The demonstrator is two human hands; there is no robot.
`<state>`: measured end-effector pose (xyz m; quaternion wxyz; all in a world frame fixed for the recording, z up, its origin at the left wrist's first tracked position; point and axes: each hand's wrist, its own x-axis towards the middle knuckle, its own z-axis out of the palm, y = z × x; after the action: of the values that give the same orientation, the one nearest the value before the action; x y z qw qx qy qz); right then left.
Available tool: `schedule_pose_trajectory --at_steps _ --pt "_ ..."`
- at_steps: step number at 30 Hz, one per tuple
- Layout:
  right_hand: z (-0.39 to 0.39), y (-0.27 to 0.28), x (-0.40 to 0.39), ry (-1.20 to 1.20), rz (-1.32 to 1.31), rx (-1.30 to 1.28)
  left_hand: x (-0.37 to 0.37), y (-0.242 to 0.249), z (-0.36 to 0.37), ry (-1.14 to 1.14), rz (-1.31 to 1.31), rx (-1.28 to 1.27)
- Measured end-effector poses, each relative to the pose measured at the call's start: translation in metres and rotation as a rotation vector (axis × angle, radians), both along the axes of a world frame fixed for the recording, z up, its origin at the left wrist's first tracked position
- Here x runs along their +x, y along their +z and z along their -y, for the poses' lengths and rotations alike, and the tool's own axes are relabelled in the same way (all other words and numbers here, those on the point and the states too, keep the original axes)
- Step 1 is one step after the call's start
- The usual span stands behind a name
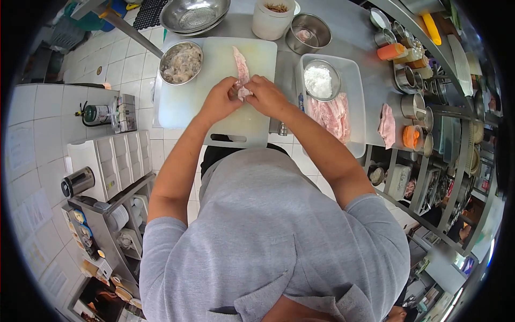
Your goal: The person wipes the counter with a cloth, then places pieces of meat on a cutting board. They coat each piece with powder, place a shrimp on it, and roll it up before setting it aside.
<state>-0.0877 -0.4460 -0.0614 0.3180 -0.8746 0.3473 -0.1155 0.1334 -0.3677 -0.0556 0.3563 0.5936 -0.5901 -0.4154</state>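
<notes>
A strip of pale pink meat (241, 61) extends over the white cutting board (214, 53), its near end bunched between my two hands. My left hand (221, 100) is closed on that near end from the left. From the right, my right hand (265, 95) pinches the same end. To the left of the strip, a metal bowl (181, 63) holds greyish pieces of food. At the right, a clear plastic tub (358, 107) contains more raw meat (330, 119) and a bowl of white powder (320, 80).
Behind the board are metal bowls (194, 16), a white container (268, 24) and a metal pot (308, 35). Another piece of meat (387, 126) lies on the steel counter (370, 70) at right, near sauce bottles (391, 51) and small pots (413, 106).
</notes>
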Motion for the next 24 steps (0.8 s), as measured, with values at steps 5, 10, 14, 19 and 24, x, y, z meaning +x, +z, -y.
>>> schedule_pose_trajectory --at_steps 5,10,14,19,24 --pt "0.025 -0.013 -0.001 0.097 -0.003 0.097 -0.011 -0.011 -0.002 0.029 0.171 -0.164" --pt "0.010 -0.002 -0.002 0.022 0.081 0.089 0.006 -0.011 0.021 -0.049 0.137 -0.006" --pt "0.005 0.001 0.001 -0.073 0.034 0.037 0.016 -0.008 0.041 -0.132 0.042 0.202" --pt "0.026 -0.001 0.005 -0.034 -0.050 0.145 0.013 -0.005 0.038 -0.118 0.151 0.051" --pt "0.045 -0.020 0.010 0.015 -0.008 0.181 0.001 -0.004 0.022 -0.052 0.209 -0.169"
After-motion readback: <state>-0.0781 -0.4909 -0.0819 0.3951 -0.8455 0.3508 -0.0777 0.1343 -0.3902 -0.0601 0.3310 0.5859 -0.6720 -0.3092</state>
